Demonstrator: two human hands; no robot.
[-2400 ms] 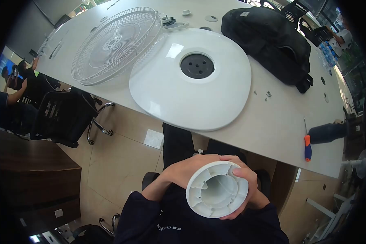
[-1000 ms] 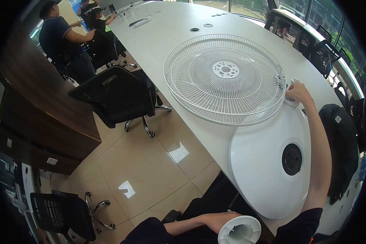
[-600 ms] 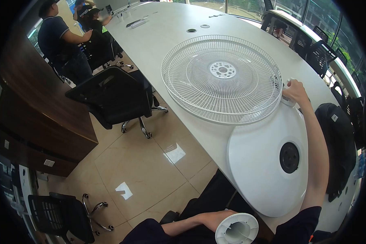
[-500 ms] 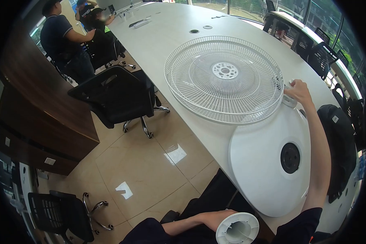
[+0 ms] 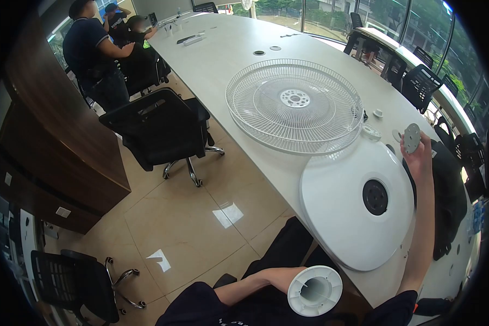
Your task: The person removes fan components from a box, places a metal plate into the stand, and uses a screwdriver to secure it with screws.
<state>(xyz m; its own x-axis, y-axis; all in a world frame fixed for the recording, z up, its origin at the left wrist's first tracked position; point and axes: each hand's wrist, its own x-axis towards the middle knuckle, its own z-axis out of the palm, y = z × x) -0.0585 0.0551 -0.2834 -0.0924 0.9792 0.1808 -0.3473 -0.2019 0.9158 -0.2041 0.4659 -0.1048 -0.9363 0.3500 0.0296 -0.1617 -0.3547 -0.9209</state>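
Note:
My left hand (image 5: pixel 286 280) is wrapped round a white hollow flanged tube (image 5: pixel 336 290), its open end facing up at me near my lap. On the right, my right hand (image 5: pixel 418 162) grips a small grey disc with holes (image 5: pixel 412 138), raised over the table's right side. Between my arms lies a large white round base (image 5: pixel 331 206) with a black disc (image 5: pixel 375 197) set in it. Beyond it, a white wire fan grille (image 5: pixel 263 117) rests on the table, its near rim overlapping the base in this view.
Small white parts, a ring (image 5: pixel 370 132) and a cap (image 5: pixel 378 113), lie right of the grille on the white table (image 5: pixel 223 60). A black bag (image 5: pixel 445 201) is at the right edge. Office chairs (image 5: pixel 146 122) stand left; several people (image 5: pixel 92 54) are at the far left.
My right hand has moved right and towards me from beside the grille, and now holds up the grey disc. The left hand keeps its hold on the tube; the view has shifted slightly.

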